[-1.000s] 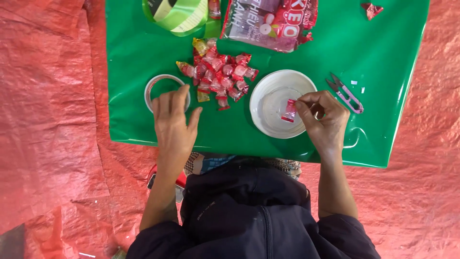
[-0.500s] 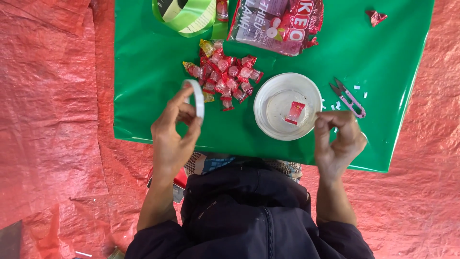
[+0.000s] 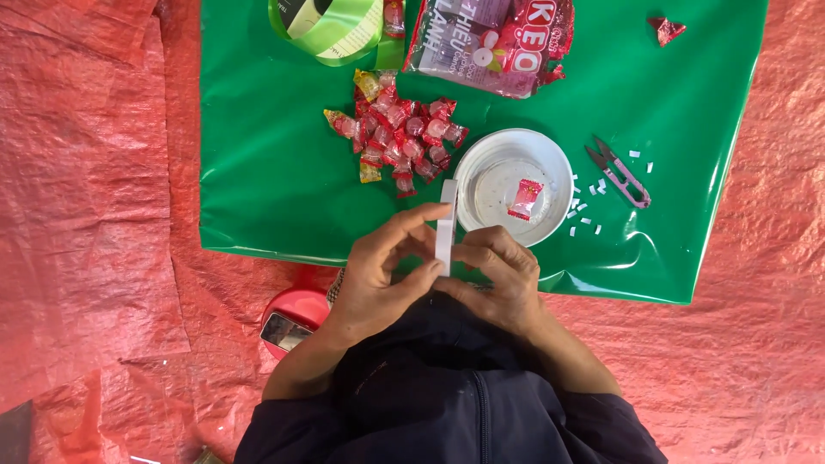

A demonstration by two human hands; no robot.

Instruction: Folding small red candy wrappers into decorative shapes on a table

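Observation:
My left hand [image 3: 378, 275] and my right hand [image 3: 503, 279] meet close to my body, both gripping a white tape roll [image 3: 445, 225] held on edge over the near rim of the green sheet [image 3: 275, 163]. Just beyond the roll stands a clear round bowl [image 3: 554, 163] with one red wrapped candy [image 3: 525, 198] in it. A pile of several red wrapped candies [image 3: 400, 137] lies left of the bowl.
Small purple thread snips [image 3: 620, 172] and tiny white tape bits [image 3: 584, 215] lie right of the bowl. A candy bag [image 3: 494, 34] and a green ribbon roll [image 3: 331, 26] sit at the far edge. A red round object [image 3: 292, 322] lies on the red tarp [image 3: 94, 215].
My left hand lifted the tape roll off the sheet and carried it rightward. My right hand left the bowl and came to the roll; both hands now hold it.

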